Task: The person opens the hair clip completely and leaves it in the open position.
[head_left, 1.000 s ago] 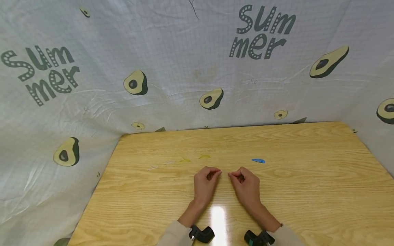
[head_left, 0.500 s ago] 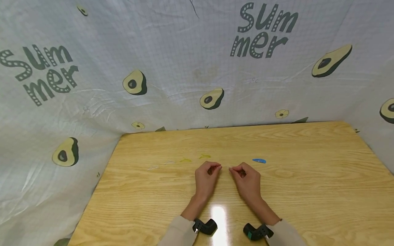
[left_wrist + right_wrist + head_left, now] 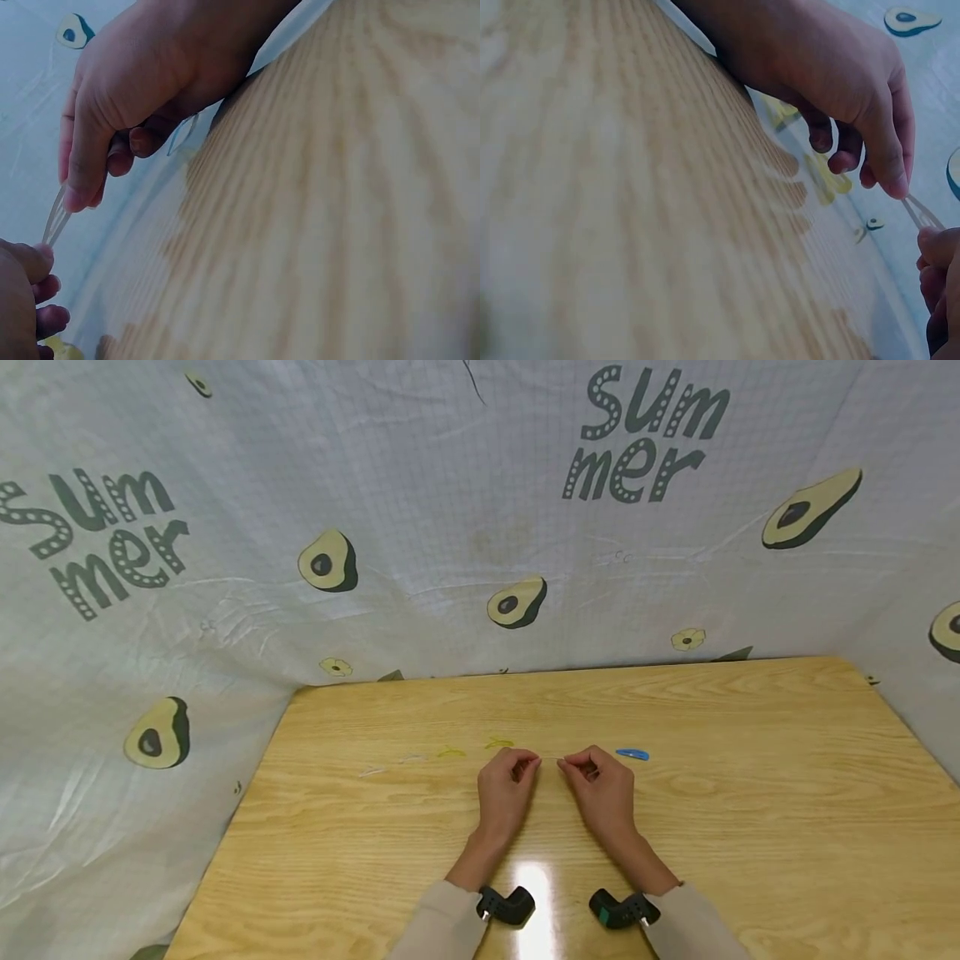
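My left hand point(image 3: 504, 793) and right hand point(image 3: 604, 792) face each other over the middle of the table. Between them is a small pale hair clip point(image 3: 55, 217), slim, with a slot down its length. Thumb and forefinger of each hand pinch one end of it. In the right wrist view the same clip point(image 3: 922, 213) spans the two sets of fingertips, which hide its ends. A blue snap hair clip point(image 3: 633, 754) lies just beyond the right hand. Behind the left hand is a thin yellow hair clip point(image 3: 498, 743), partly beside the knuckles.
Left of the hands a second yellow clip point(image 3: 452, 752) and two whitish clips, one nearer point(image 3: 412, 758) and one farther left point(image 3: 371, 772), lie in a slanting row on the wooden table point(image 3: 337, 860). A printed sheet point(image 3: 420, 527) hangs behind and at both sides.
Both hands have moved slightly forward, away from the body, still pinching the pale hair clip. The clips on the table lie as before.
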